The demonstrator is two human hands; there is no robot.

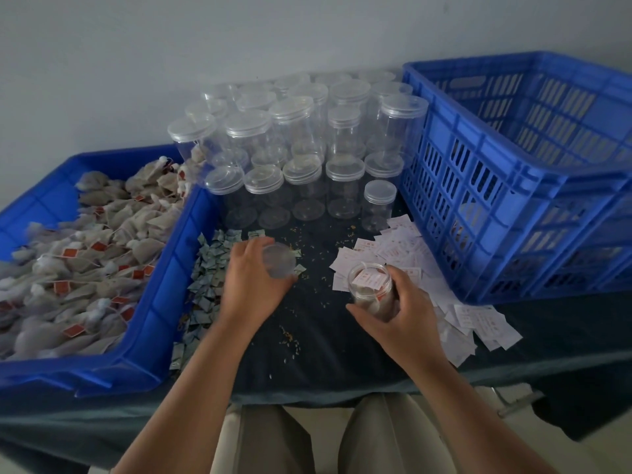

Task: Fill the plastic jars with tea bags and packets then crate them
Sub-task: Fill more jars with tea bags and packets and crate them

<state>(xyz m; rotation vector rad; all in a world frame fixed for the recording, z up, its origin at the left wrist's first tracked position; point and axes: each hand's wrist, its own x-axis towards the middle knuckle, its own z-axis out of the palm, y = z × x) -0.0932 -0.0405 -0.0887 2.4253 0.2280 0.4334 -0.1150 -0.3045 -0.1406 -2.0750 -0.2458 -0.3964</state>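
Counter (321,354) is draped in dark cloth. Carried on it: blue tea-bag bin (160,302) left, lidded clear jars (301,179) rear, blue slatted crate (478,186) right, grey-green packets (205,278), white packets (478,323), scattered crumbs (290,336).

bin (160,268) blue | crate (496,186) blue, slotted grid | jars (343,186) clear | lid (278,260) clear | held jar (371,282) clear | tea bags (102,234) beige-grey, red tags | small packets (207,271) grey-green | flat packets (485,319) white, red print | tablecloth (325,302) dark teal | crumbs (290,335) tan | wall (136,63) pale grey | trousers (376,439) beige
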